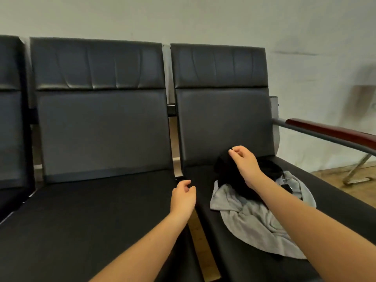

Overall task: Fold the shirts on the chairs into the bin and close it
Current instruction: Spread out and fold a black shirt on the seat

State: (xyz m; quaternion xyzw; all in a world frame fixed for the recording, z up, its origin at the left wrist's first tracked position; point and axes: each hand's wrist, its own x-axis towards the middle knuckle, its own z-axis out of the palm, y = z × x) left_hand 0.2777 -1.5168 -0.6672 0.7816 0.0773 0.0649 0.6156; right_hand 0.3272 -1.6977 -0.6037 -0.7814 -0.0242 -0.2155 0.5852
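A crumpled black shirt (230, 176) lies on top of a crumpled grey shirt (250, 218) on the seat of the right-hand black chair (221, 123). My right hand (243, 161) is over the black shirt's far edge, with thumb and fingertips pinched on a raised fold of it. My left hand (183, 195) hovers over the gap between the two seats, left of the shirts, fingers loosely curled and holding nothing. No bin is in view.
The left black chair (101, 129) has a bare seat, and part of a third chair (10, 119) shows at the far left. A wood-topped armrest (329, 130) runs along the right. A pale wall stands behind, with wooden floor at right.
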